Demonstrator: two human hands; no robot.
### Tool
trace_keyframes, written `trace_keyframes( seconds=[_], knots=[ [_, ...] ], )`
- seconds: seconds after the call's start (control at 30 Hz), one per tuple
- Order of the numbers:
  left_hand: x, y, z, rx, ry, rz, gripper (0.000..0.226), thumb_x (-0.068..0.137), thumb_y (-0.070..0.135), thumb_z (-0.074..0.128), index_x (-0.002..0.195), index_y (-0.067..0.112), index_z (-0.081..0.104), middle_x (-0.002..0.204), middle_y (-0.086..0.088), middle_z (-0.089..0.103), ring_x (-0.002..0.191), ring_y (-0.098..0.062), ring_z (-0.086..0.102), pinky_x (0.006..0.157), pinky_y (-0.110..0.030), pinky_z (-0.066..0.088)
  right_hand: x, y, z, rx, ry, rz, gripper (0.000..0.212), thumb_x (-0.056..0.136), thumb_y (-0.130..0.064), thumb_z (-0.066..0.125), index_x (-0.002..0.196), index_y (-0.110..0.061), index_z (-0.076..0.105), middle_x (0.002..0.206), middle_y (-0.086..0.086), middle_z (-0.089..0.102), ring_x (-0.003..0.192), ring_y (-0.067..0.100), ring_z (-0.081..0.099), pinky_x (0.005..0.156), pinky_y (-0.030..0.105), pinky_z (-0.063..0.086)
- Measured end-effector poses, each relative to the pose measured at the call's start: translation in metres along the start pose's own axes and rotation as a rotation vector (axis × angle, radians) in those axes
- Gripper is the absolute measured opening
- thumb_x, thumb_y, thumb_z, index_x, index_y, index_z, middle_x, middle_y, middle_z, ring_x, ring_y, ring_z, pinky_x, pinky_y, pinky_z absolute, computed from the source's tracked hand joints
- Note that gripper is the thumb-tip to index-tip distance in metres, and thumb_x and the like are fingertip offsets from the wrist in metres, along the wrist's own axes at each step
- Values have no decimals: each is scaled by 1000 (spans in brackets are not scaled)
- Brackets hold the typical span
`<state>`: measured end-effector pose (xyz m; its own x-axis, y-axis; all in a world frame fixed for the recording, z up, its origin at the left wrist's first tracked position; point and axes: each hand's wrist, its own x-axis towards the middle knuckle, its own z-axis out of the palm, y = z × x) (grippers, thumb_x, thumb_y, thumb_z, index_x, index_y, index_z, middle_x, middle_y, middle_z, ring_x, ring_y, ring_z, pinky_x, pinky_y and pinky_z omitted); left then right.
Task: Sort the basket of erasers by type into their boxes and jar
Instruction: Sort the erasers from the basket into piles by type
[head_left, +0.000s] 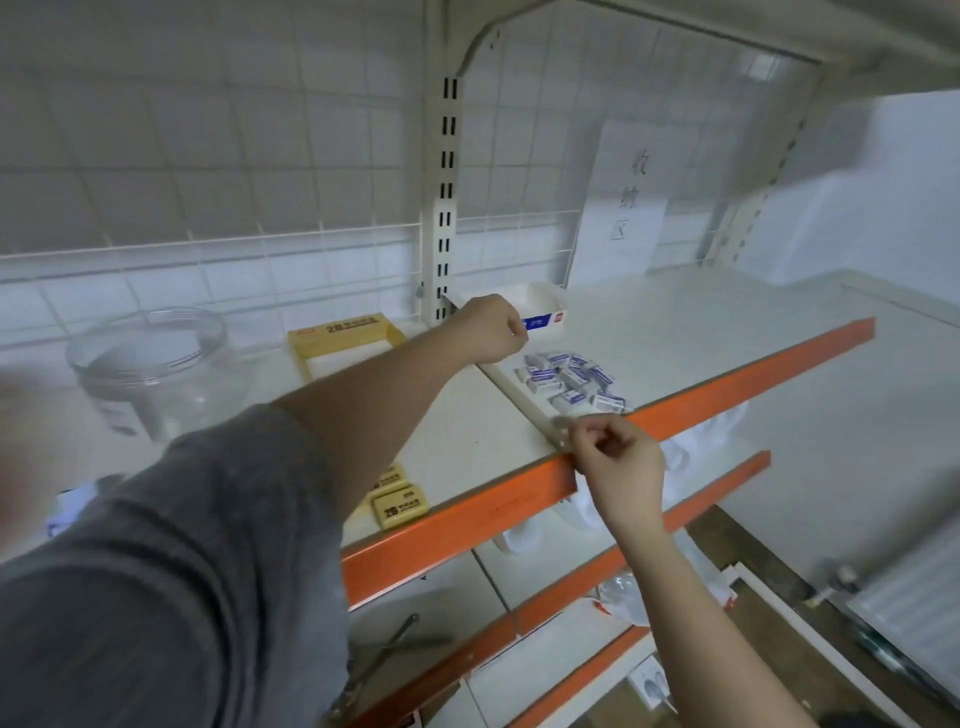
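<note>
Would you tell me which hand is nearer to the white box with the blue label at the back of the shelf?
Left. The left hand is right beside the white box; the right hand is at the shelf's orange front edge.

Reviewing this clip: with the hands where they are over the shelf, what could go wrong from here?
1. The pile of blue-and-white erasers lies close to the shelf's orange front edge; a careless sweep might knock some off.
2. The two tan 2B erasers sit right at the edge beneath the left forearm, so a pull-back could drag them off.
3. The left hand reaches across near the white box and might nudge it.
</note>
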<state>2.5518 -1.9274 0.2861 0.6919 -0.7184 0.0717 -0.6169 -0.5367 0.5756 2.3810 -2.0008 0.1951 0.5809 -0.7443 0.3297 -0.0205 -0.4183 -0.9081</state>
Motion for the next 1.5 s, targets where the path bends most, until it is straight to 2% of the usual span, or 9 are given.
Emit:
trace_keyframes(
  seconds=[0.13,0.3,0.6,0.73,0.83,1.0,1.13,1.37,1.5],
  knots=[
    [-57,-22,-54,39,-21,-30,22,89,22,55,100,10,71,102,-6,68,85,-16,60,74,-25,46,6,-38,30,-133,29,-32,23,82,-14,62,61,-23,58,53,-11,55,54,2,52,55,15,38],
    [-170,-71,-139,39,235,-119,17,90,28,58,98,22,71,91,11,63,82,-6,58,60,-9,39,-13,-111,101,-32,-86,-138,31,82,-12,59,54,-23,51,44,-10,44,47,-1,44,49,12,31],
    [-366,-187,-241,138,433,-387,15,90,33,57,101,30,68,88,12,62,78,-5,59,57,-15,42,-121,-245,240,59,-621,-404,13,81,-12,63,71,-16,69,61,-8,60,55,1,49,53,11,39],
    [-418,-225,-251,180,442,-473,14,89,34,59,100,34,68,92,10,65,78,-3,59,70,-23,46,-163,-280,279,-182,-994,-630,8,78,-10,69,72,-14,70,72,-1,69,65,8,61,69,26,52],
    [-438,-245,-253,150,418,-483,18,90,31,59,104,29,69,93,9,64,79,2,56,67,-17,41,-182,-289,301,-543,-1163,-814,9,77,-18,72,85,-17,71,82,-6,68,73,8,59,70,22,47],
    [-448,-260,-253,114,391,-510,20,91,29,57,107,26,68,97,8,62,82,-2,56,66,-16,42,-196,-286,326,-1121,-1103,-985,43,70,-23,77,107,-21,57,103,-1,62,91,19,56,64,28,40],
    [-448,-267,-254,108,403,-518,16,91,28,57,103,27,68,94,8,62,84,-9,60,65,-12,42,-197,-282,334,-1248,-1082,-1051,53,67,-24,80,111,-19,51,105,0,61,95,22,60,63,30,43],
    [-425,-282,-259,282,236,-454,24,87,26,65,111,29,66,108,11,63,90,-4,55,83,-23,45,-189,-293,323,-1035,-909,-980,36,79,-17,63,112,-20,49,89,-5,53,82,21,50,63,30,39],
    [-406,-286,-261,363,34,-394,42,78,29,73,118,37,60,127,15,53,114,-9,51,101,-35,41,-178,-293,303,-640,-813,-760,32,78,-28,68,101,-19,48,96,1,59,84,21,56,66,32,46]
  ],
)
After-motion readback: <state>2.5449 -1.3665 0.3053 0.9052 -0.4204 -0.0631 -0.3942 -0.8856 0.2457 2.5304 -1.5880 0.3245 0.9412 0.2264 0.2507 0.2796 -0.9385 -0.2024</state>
